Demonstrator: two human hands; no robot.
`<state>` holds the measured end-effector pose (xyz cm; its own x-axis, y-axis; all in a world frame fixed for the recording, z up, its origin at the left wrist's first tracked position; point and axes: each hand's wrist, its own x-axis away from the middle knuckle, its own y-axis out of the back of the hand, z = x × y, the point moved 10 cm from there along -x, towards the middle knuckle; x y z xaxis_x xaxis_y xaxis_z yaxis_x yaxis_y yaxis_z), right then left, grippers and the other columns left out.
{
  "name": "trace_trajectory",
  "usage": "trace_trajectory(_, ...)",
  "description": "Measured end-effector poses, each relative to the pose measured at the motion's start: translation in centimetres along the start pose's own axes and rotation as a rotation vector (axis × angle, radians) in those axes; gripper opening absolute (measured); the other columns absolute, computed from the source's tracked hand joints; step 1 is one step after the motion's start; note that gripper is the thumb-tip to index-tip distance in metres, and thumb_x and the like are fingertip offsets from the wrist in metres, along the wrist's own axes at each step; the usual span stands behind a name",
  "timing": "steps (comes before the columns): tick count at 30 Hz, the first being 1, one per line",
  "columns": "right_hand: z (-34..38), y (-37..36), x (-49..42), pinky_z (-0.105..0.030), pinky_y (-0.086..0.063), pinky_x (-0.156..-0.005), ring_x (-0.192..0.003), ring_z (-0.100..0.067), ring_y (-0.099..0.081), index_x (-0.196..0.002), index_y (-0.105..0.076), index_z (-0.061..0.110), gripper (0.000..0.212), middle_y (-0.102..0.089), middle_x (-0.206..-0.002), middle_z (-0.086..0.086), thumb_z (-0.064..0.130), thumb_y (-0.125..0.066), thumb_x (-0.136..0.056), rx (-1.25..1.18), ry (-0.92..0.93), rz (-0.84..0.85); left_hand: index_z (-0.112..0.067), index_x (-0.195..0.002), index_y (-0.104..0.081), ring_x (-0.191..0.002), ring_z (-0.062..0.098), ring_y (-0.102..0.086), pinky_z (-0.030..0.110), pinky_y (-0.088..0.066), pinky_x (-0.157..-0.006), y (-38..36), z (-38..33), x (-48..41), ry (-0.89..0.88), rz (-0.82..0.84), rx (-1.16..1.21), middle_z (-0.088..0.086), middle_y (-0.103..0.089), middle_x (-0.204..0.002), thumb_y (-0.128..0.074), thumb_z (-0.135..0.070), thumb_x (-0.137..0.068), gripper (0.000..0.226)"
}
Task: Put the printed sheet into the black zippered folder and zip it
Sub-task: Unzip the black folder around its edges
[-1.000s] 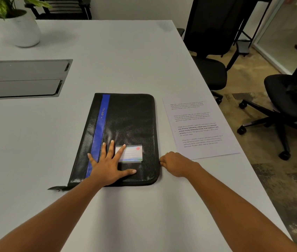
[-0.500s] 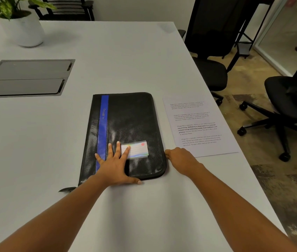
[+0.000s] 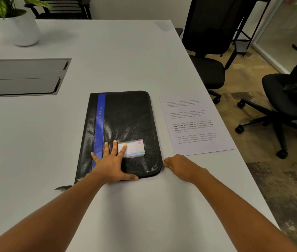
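Bare desk (image 3: 125, 215) lies open between the person and the folder (image 3: 125, 115), and more spreads to its left. A loose black zip tail (image 3: 62, 187) trails off the folder's near left corner. The left grip (image 3: 112, 165) lies flat on the folder's near end, fingers spread, the thumb along the near edge and the fingertips reaching the blue stripe (image 3: 100, 113) and the label (image 3: 135, 148). The right grip (image 3: 179, 165) sits at the folder's near right corner, fingers curled and pinching a small metal zip pull (image 3: 164, 163). The folder is shut. The sheet (image 3: 194, 124) lies flat just beside it on the right, its near right corner close to the desk's right edge. Further off, a grey panel (image 3: 22, 77) is set into the desk at left, with a plant pot (image 3: 20, 28) behind it. Office chairs (image 3: 209, 73) stand past the right edge.

Against a second ago, the folder lies straighter, and the left grip has slid nearer, its thumb off the cover. The sheet has not moved.
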<state>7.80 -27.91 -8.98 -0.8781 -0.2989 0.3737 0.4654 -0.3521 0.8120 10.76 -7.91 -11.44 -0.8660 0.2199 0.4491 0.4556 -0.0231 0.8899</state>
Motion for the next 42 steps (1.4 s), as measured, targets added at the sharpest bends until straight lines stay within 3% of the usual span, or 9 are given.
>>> trace_trajectory(2, -0.2, -0.2, 0.6, -0.024, -0.034, -0.062, -0.066, -0.018, -0.048, -0.058, -0.031, 0.029, 0.043, -0.043, -0.058, 0.008, 0.018, -0.038, -0.099, -0.017, 0.006, -0.008, -0.031, -0.146, 0.013, -0.141, 0.033, 0.022, 0.073, 0.007, -0.101, 0.0, -0.2, -0.1, -0.001, 0.003, 0.005, 0.005, 0.024, -0.154, -0.047, -0.089, -0.053, 0.126)
trace_trajectory(7, -0.1, -0.2, 0.6, -0.026, -0.035, -0.064, -0.068, -0.019, -0.049, -0.086, -0.057, 0.005, 0.029, -0.062, -0.080, -0.018, 0.020, -0.036, -0.099, -0.042, 0.012, 0.024, -0.030, -0.146, 0.013, -0.141, 0.034, 0.022, 0.073, 0.006, -0.101, 0.1, -0.2, 0.0, -0.007, 0.008, -0.002, 0.006, 0.024, -0.154, -0.048, -0.089, -0.052, 0.127)
trace_trajectory(10, 0.0, 0.1, 0.6, -0.027, -0.034, -0.066, -0.070, -0.022, -0.050, -0.080, -0.051, 0.013, 0.025, -0.063, -0.084, -0.018, 0.023, -0.037, -0.099, -0.019, 0.028, -0.006, -0.028, -0.147, 0.013, -0.141, 0.035, 0.021, 0.073, 0.004, -0.101, 0.2, -0.5, 0.1, -0.006, 0.021, 0.003, 0.007, 0.024, -0.154, -0.049, -0.089, -0.052, 0.128)
trace_trajectory(14, -0.2, -0.1, 0.2, -0.029, -0.036, -0.070, -0.089, -0.033, -0.060, -0.098, -0.058, 0.006, 0.034, -0.066, -0.099, -0.018, 0.032, -0.036, -0.099, 0.072, 0.001, -0.005, -0.018, -0.148, 0.006, -0.143, 0.035, 0.012, 0.068, -0.004, -0.107, 0.4, -1.4, 0.6, -0.021, -0.031, 0.000, 0.008, 0.014, -0.157, -0.050, -0.086, -0.057, 0.128)
trace_trajectory(18, 0.2, 0.0, 0.1, -0.030, -0.039, -0.073, -0.094, -0.032, -0.061, -0.105, -0.060, 0.007, 0.037, -0.067, -0.103, -0.017, 0.034, -0.036, -0.099, 0.125, 0.002, -0.027, -0.008, -0.148, -0.003, -0.145, 0.033, -0.001, 0.059, -0.010, -0.112, 0.7, -2.0, 1.4, -0.080, -0.122, -0.064, 0.012, -0.001, -0.158, -0.038, -0.085, -0.065, 0.119)
trace_trajectory(22, 0.4, 0.1, 0.6, -0.033, -0.044, -0.079, -0.093, -0.032, -0.061, -0.107, -0.060, 0.009, 0.035, -0.068, -0.102, -0.016, 0.031, -0.034, -0.099, 0.137, 0.031, -0.074, -0.008, -0.148, -0.002, -0.144, 0.034, -0.002, 0.060, -0.011, -0.111, 0.4, -2.1, 1.3, -0.085, -0.106, -0.105, 0.012, -0.001, -0.158, -0.032, -0.084, -0.068, 0.114)
trace_trajectory(30, 1.1, -0.9, 1.8, -0.023, -0.033, -0.067, -0.082, -0.028, -0.062, -0.098, -0.061, 0.005, 0.038, -0.069, -0.093, -0.015, 0.029, -0.033, -0.100, 0.116, 0.080, -0.144, -0.010, -0.148, -0.001, -0.145, 0.034, 0.002, 0.063, -0.009, -0.110, -0.1, -1.8, 0.9, -0.076, -0.080, -0.055, 0.011, 0.001, -0.158, -0.030, -0.084, -0.069, 0.113)
trace_trajectory(42, 3.1, -2.6, 2.8, -0.026, -0.032, -0.066, -0.083, -0.030, -0.063, -0.099, -0.060, 0.003, 0.039, -0.069, -0.094, -0.017, 0.028, -0.030, -0.100, 0.153, 0.083, -0.209, -0.008, -0.148, -0.002, -0.144, 0.035, 0.001, 0.065, -0.010, -0.110, 0.0, -2.0, 0.9, -0.087, -0.111, -0.053, 0.012, -0.001, -0.158, -0.028, -0.083, -0.072, 0.109)
